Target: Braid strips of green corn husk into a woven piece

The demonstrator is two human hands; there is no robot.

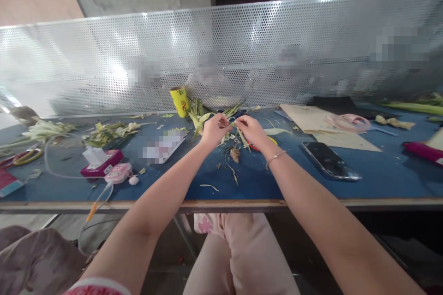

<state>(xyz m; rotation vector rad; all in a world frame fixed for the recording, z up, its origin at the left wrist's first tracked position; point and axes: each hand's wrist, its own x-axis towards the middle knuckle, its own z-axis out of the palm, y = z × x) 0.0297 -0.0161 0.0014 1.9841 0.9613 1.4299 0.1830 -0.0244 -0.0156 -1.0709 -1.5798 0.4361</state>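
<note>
At the near edge, pale trousers are seen below the blue tabletop, on which a thin dry scrap has been left lying close to the front. To the left, a pink pouch is set just beside a purple box, by which a white charger is carried; to the right, a dark phone is laid flat, well apart from both hands. Near the middle, a small brown clump is placed on the near side of the hands, untouched by either. Beyond it, a pale strip is held in the gap between the two hands, its small loop raised at the fingertips. The left hand is nearly closed, the strip being pinched from the left by thumb and fingers; the right hand is likewise closed at the tips, the strip being gripped from the right. A bracelet is worn on the right wrist. Farther off, a yellow roll is stood, slightly tilted, to the left of the hands, and a pink ring is rested on brown sheets at the right. The far side is bounded by a perforated panel.
</note>
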